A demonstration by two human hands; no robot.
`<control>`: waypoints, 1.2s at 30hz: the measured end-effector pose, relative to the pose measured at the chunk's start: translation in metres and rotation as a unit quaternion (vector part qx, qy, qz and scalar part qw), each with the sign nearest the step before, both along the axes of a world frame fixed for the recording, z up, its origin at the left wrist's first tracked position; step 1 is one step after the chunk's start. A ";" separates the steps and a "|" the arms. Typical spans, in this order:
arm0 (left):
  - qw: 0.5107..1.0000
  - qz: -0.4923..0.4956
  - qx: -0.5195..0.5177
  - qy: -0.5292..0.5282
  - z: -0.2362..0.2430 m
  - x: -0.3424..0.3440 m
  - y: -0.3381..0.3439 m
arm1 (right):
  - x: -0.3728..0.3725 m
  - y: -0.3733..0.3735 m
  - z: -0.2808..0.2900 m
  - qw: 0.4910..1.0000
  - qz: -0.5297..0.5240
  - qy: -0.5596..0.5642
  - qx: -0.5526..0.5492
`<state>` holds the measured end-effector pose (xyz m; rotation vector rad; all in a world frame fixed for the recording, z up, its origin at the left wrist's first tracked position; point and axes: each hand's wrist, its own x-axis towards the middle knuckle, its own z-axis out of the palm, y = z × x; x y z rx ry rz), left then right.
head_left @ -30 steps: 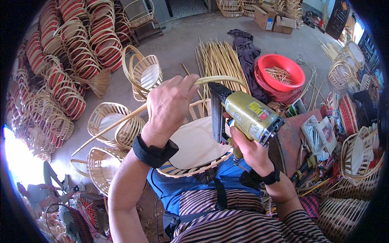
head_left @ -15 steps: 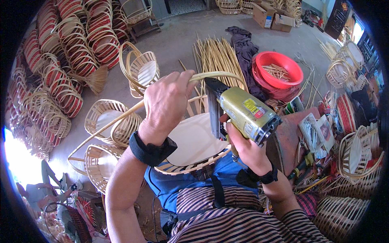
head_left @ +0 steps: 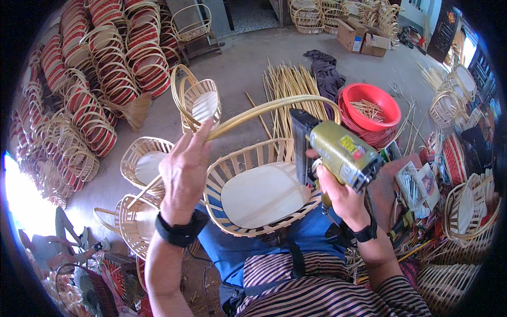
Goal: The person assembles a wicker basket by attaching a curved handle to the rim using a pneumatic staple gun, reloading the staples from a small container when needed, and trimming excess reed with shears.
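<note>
A shallow slatted basket (head_left: 248, 232) with a pale oval base rests on my lap. Above it arches a bent cane strip (head_left: 264, 107), its loop curving down behind the tool at the right. My left hand (head_left: 184, 171) is closed on the strip at the left, fingertips pinching it, and a thin tail runs on below the hand. A gold-and-black pneumatic staple gun (head_left: 340, 148) is gripped in my right hand (head_left: 340, 199). Its black nose is over the basket's right side, below the arch, apart from the strip. The strip's right end is hidden.
Smaller baskets (head_left: 146, 145) stand on the floor at left, near tall stacks of red-banded baskets (head_left: 103, 87). Ahead lie a bundle of cane sticks (head_left: 289, 87) and a red basin (head_left: 388, 108) of short pieces. A staple tray (head_left: 409, 185) is at right.
My left hand has moved left and lower along the strip. The staple gun has moved right and down, away from the strip, uncovering more of the basket. The view has shifted slightly.
</note>
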<state>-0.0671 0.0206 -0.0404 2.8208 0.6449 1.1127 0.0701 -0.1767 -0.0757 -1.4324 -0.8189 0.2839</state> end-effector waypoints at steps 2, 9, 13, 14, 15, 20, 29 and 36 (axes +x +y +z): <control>1.000 0.001 -0.004 -0.004 -0.003 0.008 -0.006 | -0.005 0.000 -0.008 0.998 0.039 -0.035 -0.022; 0.997 -0.041 0.022 -0.063 -0.012 0.025 -0.013 | -0.017 0.003 -0.016 0.983 0.097 -0.138 -0.067; 0.998 -0.031 0.027 -0.055 -0.010 0.023 -0.014 | -0.017 0.003 -0.012 0.958 0.105 -0.249 -0.094; 0.998 -0.032 0.019 -0.051 -0.009 0.023 -0.015 | -0.017 0.003 -0.011 0.953 0.103 -0.268 -0.101; 0.998 -0.033 0.012 -0.047 -0.009 0.023 -0.016 | -0.018 0.002 -0.011 0.961 0.098 -0.236 -0.100; 0.998 -0.035 0.020 -0.055 -0.009 0.026 -0.016 | -0.014 0.004 -0.008 0.953 0.063 -0.288 -0.071; 0.999 -0.047 0.010 0.009 0.032 0.036 -0.016 | 0.013 0.020 -0.007 0.928 0.225 -0.271 -0.119; 0.996 -0.077 0.041 -0.018 0.054 0.048 -0.033 | 0.038 0.064 -0.090 0.748 0.260 -0.447 -0.417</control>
